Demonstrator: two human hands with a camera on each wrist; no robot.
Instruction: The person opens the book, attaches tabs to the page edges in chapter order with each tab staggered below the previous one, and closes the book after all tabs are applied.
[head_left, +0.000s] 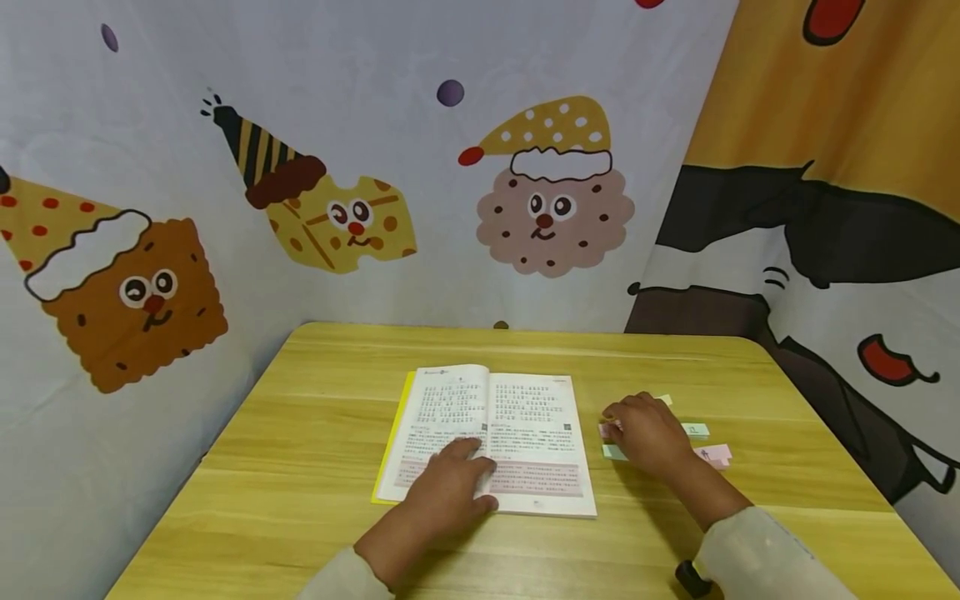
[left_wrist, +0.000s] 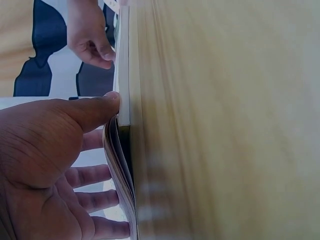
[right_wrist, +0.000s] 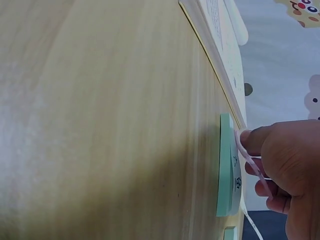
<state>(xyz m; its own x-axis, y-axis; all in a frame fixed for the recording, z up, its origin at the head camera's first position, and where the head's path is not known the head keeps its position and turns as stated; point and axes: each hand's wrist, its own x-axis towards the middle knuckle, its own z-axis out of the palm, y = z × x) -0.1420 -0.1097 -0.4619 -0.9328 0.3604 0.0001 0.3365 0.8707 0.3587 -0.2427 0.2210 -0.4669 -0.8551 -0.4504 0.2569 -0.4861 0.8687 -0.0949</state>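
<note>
An open book (head_left: 528, 417) with printed pages and a yellow cover edge lies on the table. My left hand (head_left: 446, 483) rests across its lower middle, fingers spread over the pages and thumb at the bottom edge, as the left wrist view also shows. Right of the book, my right hand (head_left: 651, 433) pinches a thin pink paper strip (right_wrist: 254, 165) between thumb and fingers. Just under that strip is a green pad of paper slips (right_wrist: 225, 172) with handwriting on top. The right hand hides part of the group of slips in the head view.
Around the right hand lie another green slip (head_left: 696, 429), pink slips (head_left: 714, 455) and a yellow slip (head_left: 665, 401). The wooden table (head_left: 300, 467) meets a cartoon-printed cloth (head_left: 435, 292) at its far side. A black object (head_left: 692, 578) is by the right sleeve.
</note>
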